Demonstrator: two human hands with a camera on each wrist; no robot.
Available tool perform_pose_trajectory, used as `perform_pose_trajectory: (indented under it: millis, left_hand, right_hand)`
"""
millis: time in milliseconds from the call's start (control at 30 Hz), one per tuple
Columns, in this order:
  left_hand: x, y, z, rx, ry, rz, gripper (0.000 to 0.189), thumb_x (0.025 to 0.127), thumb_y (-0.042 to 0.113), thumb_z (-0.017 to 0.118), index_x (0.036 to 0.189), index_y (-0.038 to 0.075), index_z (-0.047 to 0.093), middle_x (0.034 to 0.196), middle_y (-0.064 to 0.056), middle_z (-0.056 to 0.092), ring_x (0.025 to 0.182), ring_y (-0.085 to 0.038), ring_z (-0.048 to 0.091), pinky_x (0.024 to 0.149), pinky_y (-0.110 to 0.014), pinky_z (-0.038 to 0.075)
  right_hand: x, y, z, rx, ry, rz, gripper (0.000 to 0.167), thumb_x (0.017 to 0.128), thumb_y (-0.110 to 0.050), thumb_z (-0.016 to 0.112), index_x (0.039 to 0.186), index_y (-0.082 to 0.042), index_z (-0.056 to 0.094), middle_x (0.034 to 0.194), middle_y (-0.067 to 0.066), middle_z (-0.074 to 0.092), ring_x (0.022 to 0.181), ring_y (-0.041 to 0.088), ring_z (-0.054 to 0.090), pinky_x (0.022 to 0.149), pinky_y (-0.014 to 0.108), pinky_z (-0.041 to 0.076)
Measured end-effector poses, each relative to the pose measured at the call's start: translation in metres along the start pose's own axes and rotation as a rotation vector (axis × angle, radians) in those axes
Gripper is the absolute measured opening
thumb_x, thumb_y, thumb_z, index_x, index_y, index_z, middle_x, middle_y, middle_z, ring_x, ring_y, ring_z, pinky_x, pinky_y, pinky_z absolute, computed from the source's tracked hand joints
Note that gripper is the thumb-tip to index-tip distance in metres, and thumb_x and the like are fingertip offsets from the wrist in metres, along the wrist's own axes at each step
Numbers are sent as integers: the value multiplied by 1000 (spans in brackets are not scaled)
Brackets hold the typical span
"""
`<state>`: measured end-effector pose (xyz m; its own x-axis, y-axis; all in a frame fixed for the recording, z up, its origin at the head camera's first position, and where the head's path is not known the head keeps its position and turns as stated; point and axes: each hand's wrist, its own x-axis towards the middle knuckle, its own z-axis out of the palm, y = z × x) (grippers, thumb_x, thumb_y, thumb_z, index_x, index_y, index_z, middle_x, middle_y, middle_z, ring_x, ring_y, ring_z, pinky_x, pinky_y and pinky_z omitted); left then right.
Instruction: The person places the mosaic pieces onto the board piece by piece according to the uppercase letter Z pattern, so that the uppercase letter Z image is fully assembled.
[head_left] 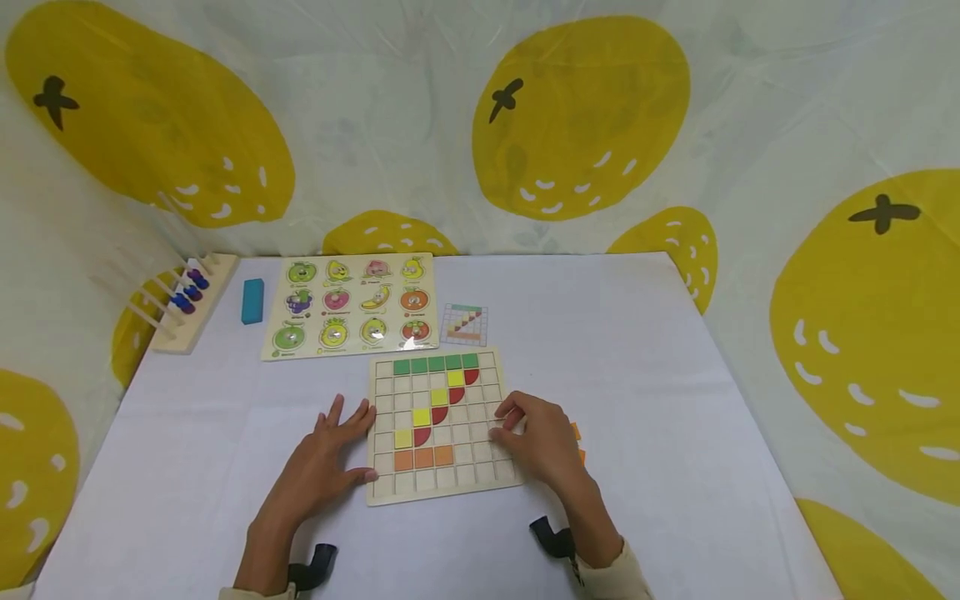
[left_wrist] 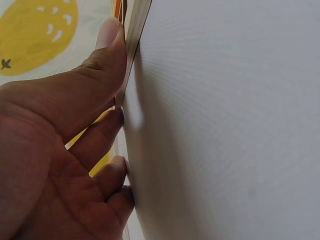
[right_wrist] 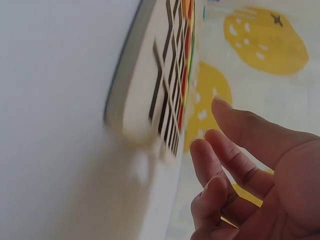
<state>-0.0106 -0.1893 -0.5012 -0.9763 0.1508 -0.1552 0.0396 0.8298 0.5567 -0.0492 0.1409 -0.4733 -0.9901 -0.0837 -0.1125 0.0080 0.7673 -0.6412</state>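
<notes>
A square wooden grid board (head_left: pixel 446 482) lies on the table. Set in its cells are a green row (head_left: pixel 437 364), a diagonal of yellow squares (head_left: pixel 422 417) beside red quarter-circles (head_left: pixel 422 436), and three orange squares (head_left: pixel 423 458). My left hand (head_left: pixel 318 467) has its fingers spread, with thumb and fingertips against the board's left edge; the left wrist view shows the thumb (left_wrist: pixel 107 55) at that edge. Over the board's right side hovers my right hand (head_left: pixel 543 433), fingers loosely bent. Nothing shows between its thumb and fingers (right_wrist: pixel 205 155). Loose orange pieces (head_left: pixel 576 431) lie beyond it, partly hidden.
Behind the board are a small pattern card (head_left: pixel 465 325) and a fruit puzzle board (head_left: pixel 352 315). At the back left stand a teal block (head_left: pixel 252 301) and a wooden peg rack (head_left: pixel 202 304) with blue pieces. A patterned cloth (head_left: pixel 382 125) hangs behind the table.
</notes>
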Motion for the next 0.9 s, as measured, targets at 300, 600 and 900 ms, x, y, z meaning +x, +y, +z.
perform_pose_trajectory:
  millis: [300, 600, 900]
  left_hand:
    - [0, 0, 0, 6, -14, -17, 105, 70, 29, 99, 160, 19, 46, 168, -3, 41, 164, -47, 16, 123, -73, 24]
    - [0, 0, -1, 9, -7, 1, 104, 70, 29, 99, 160, 18, 48, 167, -4, 42, 163, -49, 18, 121, -75, 26]
    - [1, -1, 1, 6, -3, 1, 105, 69, 28, 100, 160, 18, 48, 167, -4, 42, 163, -47, 18, 123, -73, 24]
  right_hand:
    - [-2, 28, -25, -50, 86, 68, 30, 79, -18, 94, 103, -19, 76, 90, -4, 72, 73, 13, 56, 65, 29, 42]
    - [-7, 51, -38, -80, 96, 154, 30, 83, -16, 90, 108, -17, 75, 100, 3, 73, 77, 17, 58, 63, 30, 42]
    - [-6, 58, -35, -114, 70, 192, 28, 85, -18, 89, 109, -14, 74, 90, 2, 66, 75, 18, 56, 61, 30, 41]
